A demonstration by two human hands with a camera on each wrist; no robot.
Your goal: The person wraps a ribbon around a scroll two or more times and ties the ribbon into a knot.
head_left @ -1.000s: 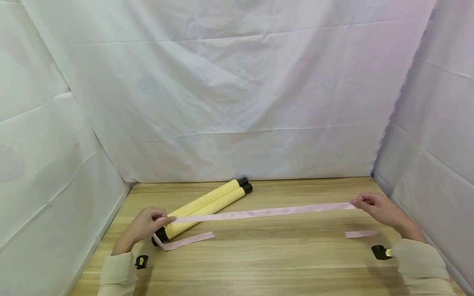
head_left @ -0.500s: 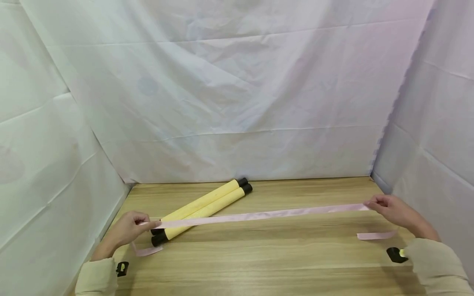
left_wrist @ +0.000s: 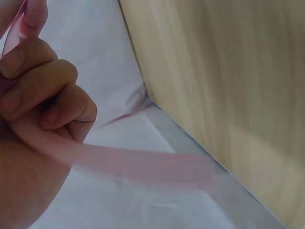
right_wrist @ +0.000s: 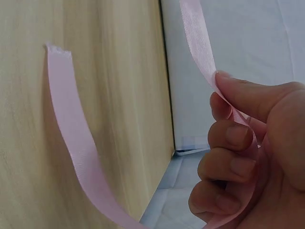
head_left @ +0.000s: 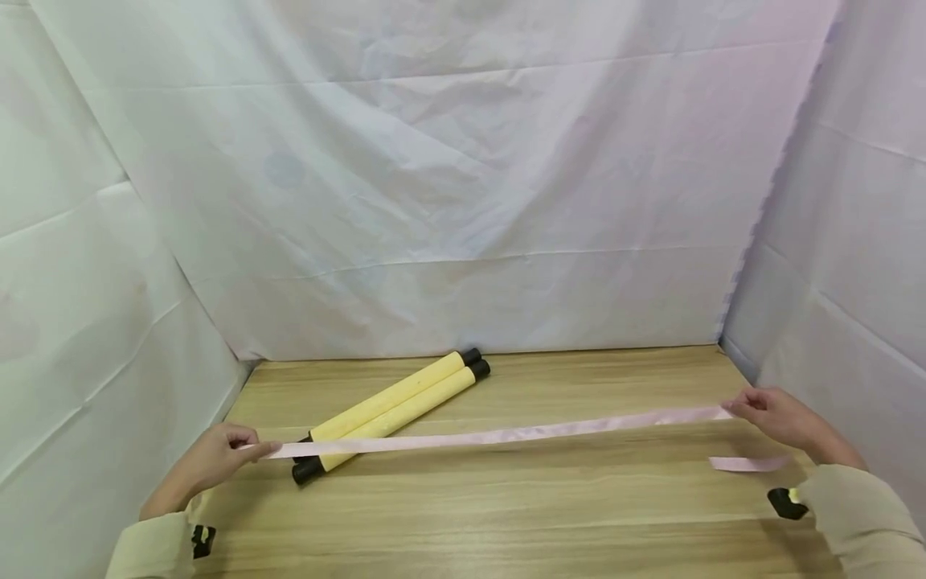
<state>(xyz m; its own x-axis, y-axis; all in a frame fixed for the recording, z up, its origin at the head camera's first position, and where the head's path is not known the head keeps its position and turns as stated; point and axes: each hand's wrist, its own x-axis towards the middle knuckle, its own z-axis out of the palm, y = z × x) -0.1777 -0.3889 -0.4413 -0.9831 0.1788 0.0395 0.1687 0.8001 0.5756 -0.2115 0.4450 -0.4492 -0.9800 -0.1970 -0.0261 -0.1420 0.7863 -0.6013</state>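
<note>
A pink ribbon (head_left: 463,439) is stretched nearly straight between the two hands, above the table. At the left, my left hand (head_left: 210,465) pinches it between thumb and fingers; in the left wrist view its tail (left_wrist: 143,164) runs out from under the curled fingers, blurred. My right hand (head_left: 784,418) pinches the ribbon at the right, and a loose end (head_left: 748,464) hangs below that hand. The right wrist view shows the ribbon (right_wrist: 198,43) passing through the curled fingers of the right hand (right_wrist: 248,152), with its frayed end (right_wrist: 62,71) over the wood.
Two yellow rods (head_left: 394,408) with black ends lie side by side, slanting across the back left of the wooden table (head_left: 506,515); the ribbon crosses over their near ends. White cloth (head_left: 434,201) hangs behind and on both sides. A black device sits by each wrist.
Both hands have moved apart, the left one farther to the left and slightly nearer. More ribbon is stretched between them, and the tail below my left hand has left the head view.
</note>
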